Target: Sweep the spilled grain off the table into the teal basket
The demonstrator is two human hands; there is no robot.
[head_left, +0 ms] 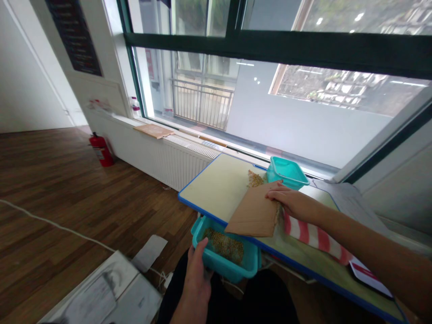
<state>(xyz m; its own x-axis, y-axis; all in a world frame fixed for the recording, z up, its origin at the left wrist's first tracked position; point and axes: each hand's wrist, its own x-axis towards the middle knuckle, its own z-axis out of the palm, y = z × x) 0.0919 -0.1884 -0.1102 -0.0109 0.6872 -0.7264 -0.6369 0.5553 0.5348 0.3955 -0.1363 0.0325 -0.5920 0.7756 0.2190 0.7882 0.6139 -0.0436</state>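
My left hand (198,275) is closed on the near left side of a turquoise plastic basin (224,266), thumb at its rim. Yellow kernels, apparently corn, (224,247) lie in the basin, which sits at the table's near edge, above my lap. In my right hand (297,204) is a flat piece of brown cardboard (254,211), gripped along its right edge. The cardboard slants over the table edge, its lower end reaching above the basin's rim. Beyond it a small pile of kernels (255,178) lies on the tabletop. My right fingertips are partly hidden.
A second turquoise basin (288,171) stands at the back of the blue-edged table (216,184). Right of the cardboard lie a red-and-white striped cloth (317,236) and a phone-like flat object (371,279). A radiator (184,157) runs under the window; a white cable (57,223) crosses the floor.
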